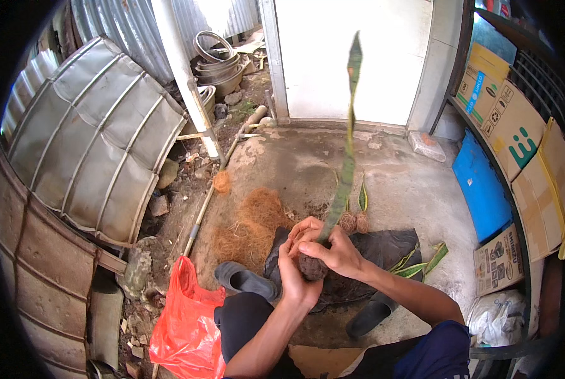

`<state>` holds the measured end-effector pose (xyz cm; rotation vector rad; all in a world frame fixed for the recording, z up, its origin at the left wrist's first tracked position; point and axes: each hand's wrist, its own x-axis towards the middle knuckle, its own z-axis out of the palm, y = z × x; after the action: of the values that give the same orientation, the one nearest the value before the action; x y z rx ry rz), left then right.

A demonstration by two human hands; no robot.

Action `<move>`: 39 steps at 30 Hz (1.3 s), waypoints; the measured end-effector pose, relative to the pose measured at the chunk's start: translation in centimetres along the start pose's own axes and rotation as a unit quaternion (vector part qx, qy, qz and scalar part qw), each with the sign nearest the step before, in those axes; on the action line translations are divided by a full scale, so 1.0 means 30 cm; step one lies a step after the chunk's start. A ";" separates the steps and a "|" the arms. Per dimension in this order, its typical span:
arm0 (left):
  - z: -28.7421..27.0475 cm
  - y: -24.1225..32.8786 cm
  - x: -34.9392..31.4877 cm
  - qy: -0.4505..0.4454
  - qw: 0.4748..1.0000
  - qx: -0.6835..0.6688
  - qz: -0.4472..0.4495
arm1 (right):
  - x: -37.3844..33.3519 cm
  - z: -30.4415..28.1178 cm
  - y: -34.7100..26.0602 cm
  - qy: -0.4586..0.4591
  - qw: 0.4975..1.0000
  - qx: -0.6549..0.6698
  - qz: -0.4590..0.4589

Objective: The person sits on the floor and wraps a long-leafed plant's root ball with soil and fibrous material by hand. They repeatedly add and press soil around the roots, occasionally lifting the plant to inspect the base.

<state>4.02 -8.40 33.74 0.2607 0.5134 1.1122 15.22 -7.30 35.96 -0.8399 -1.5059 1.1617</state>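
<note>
A tall snake plant leaf (344, 189) rises upright between my hands, with a dark round root ball (312, 268) at its base. My left hand (293, 268) cups that ball from the left and below. From the right, my right hand (340, 256) closes on the top of the ball and the leaf's foot, its thumb pressing on the ball. Beneath my hands lies a black plastic sheet (393, 243). Just beyond it sit two small snake plants with brown wrapped root balls (362, 222). More yellow-edged leaves (431, 264) lie at the sheet's right.
Brown coconut fibre (260, 218) is heaped left of the sheet. A red plastic bag (187, 322) lies by my left leg, near a dark clog (247, 281). Cardboard boxes (503, 107) and a blue panel (480, 186) line the right; bent metal sheeting (99, 132) leans left.
</note>
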 end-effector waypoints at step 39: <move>0.034 -0.026 0.022 0.039 0.994 0.045 0.090 | -0.025 0.023 -0.039 0.113 0.993 0.035 0.004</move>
<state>5.39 -8.09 34.08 0.3490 0.6194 1.2794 14.79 -8.51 36.84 -0.8978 -1.2712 1.0802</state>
